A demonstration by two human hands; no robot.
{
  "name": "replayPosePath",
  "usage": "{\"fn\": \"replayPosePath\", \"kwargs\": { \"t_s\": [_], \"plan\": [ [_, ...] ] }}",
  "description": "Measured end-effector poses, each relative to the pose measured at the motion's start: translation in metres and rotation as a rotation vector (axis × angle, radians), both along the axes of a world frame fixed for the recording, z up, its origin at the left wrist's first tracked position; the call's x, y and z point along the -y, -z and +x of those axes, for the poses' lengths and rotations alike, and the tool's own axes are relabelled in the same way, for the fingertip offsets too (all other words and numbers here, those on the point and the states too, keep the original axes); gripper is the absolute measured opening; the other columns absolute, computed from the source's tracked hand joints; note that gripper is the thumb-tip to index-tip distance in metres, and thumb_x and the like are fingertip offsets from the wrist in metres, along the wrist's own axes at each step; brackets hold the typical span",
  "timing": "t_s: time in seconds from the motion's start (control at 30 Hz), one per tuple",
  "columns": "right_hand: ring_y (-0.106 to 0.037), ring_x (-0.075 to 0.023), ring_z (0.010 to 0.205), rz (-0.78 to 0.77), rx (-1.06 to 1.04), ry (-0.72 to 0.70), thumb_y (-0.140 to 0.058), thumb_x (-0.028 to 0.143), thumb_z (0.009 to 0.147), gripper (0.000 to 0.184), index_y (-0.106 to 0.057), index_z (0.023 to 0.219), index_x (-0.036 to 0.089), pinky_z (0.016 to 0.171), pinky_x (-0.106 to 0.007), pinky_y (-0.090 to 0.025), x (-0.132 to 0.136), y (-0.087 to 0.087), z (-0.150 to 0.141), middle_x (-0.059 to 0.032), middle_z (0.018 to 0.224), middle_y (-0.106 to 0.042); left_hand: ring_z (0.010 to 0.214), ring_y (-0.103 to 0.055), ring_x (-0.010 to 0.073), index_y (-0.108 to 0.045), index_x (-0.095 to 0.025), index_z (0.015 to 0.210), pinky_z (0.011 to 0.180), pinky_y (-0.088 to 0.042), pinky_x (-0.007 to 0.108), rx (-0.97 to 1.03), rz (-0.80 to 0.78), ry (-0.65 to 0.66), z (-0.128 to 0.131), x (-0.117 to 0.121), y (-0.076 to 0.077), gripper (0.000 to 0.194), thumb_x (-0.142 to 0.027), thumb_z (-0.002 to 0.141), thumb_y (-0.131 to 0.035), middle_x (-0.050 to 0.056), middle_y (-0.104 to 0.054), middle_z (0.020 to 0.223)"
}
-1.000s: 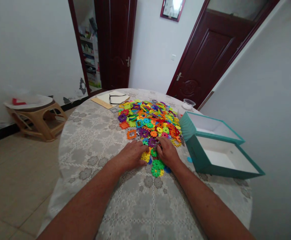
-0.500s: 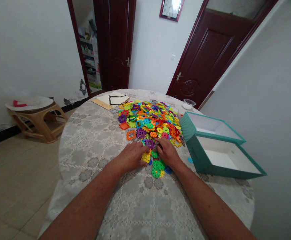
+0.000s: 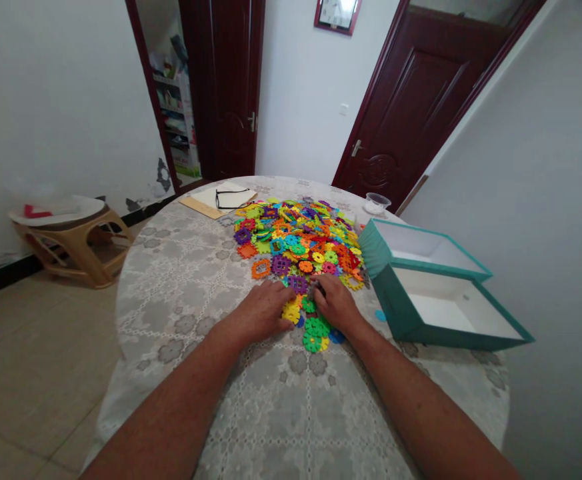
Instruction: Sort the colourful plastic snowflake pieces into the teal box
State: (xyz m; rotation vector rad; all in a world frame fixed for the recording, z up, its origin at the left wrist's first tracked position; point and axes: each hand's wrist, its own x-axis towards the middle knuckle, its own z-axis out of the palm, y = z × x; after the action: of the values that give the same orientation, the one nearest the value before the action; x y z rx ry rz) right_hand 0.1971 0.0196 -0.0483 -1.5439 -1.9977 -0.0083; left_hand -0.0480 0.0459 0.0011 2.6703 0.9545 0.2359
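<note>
Lying between two bare hands just below the centre of the frame, a yellow gear-edged piece (image 3: 291, 313) rests beside a loose cluster of green pieces (image 3: 315, 327) on a patterned tablecloth (image 3: 171, 267). The left hand (image 3: 265, 310) has its fingers half curled, the thumb apart from them, at the yellow piece's edge; whether it grips the piece cannot be told. The right hand (image 3: 337, 303), to the right, has its fingers bent inward and nearly together; what they may hold is hidden. Such thin, flat shapes probably handle best with one fingertip pressing an edge so the far side tips up for the thumb, and with overlapping neighbours parted first. A purple piece (image 3: 298, 284) sits just above, near both sets of fingertips, so small movements would seem wiser than sweeps. Beyond it, at mid-frame, spreads a multicoloured pile (image 3: 295, 230). A teal box (image 3: 395, 310) stands open at right; dark-framed glasses (image 3: 217, 199) lie on papers (image 3: 201, 202) left of the pile.
</note>
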Motion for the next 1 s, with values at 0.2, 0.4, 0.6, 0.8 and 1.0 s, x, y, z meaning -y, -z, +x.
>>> {"fn": "replayPosePath", "kwargs": {
  "t_s": [0.2, 0.4, 0.6, 0.8, 1.0],
  "plan": [
    [-0.064, -0.0283, 0.111, 0.036, -0.012, -0.009, -0.053, 0.015, 0.096, 0.03, -0.068, 0.122, 0.017, 0.1, -0.044, -0.052, 0.001, 0.0, 0.0, -0.0143, 0.116, -0.071, 0.12, -0.058, 0.0304, -0.065, -0.025, 0.124, 0.102, -0.044, 0.041, 0.036, 0.011, 0.01, -0.001, -0.001, 0.005, 0.047, -0.04, 0.083, -0.081, 0.009, -0.067, 0.127],
    [-0.061, -0.0271, 0.123, 0.094, 0.011, -0.093, -0.051, 0.013, 0.096, 0.041, -0.065, 0.135, 0.018, 0.108, -0.046, -0.051, 0.002, -0.004, -0.004, -0.0144, 0.131, -0.068, 0.121, -0.058, 0.0305, -0.065, -0.024, 0.125, 0.103, -0.044, 0.042, 0.044, 0.011, 0.013, -0.001, -0.001, 0.005, 0.047, -0.038, 0.083, -0.081, 0.01, -0.066, 0.127],
    [-0.06, -0.0273, 0.128, 0.01, 0.011, -0.14, -0.054, 0.014, 0.097, 0.048, -0.061, 0.143, 0.021, 0.113, -0.049, -0.048, 0.004, -0.01, -0.012, -0.0125, 0.138, -0.067, 0.121, -0.057, 0.0311, -0.065, -0.023, 0.124, 0.104, -0.044, 0.044, 0.062, 0.007, 0.034, -0.001, 0.001, 0.002, 0.045, -0.034, 0.083, -0.08, 0.008, -0.066, 0.132],
    [-0.061, -0.0281, 0.123, -0.046, -0.031, -0.133, -0.06, 0.021, 0.098, 0.049, -0.059, 0.147, 0.023, 0.108, -0.049, -0.052, 0.002, -0.007, -0.009, -0.014, 0.132, -0.064, 0.12, -0.057, 0.0309, -0.063, -0.027, 0.128, 0.103, -0.046, 0.044, 0.087, -0.013, 0.048, -0.002, 0.001, 0.002, 0.048, -0.032, 0.084, -0.08, 0.005, -0.067, 0.135],
    [-0.059, -0.0262, 0.129, -0.032, -0.087, -0.169, -0.06, 0.019, 0.095, 0.043, -0.064, 0.138, 0.021, 0.112, -0.047, -0.049, 0.002, -0.007, -0.006, -0.0134, 0.137, -0.063, 0.135, -0.051, 0.0328, -0.06, -0.03, 0.136, 0.114, -0.041, 0.05, 0.12, 0.003, 0.1, -0.003, 0.0, 0.007, 0.057, -0.027, 0.083, -0.08, 0.003, -0.053, 0.158]
  ]
}}
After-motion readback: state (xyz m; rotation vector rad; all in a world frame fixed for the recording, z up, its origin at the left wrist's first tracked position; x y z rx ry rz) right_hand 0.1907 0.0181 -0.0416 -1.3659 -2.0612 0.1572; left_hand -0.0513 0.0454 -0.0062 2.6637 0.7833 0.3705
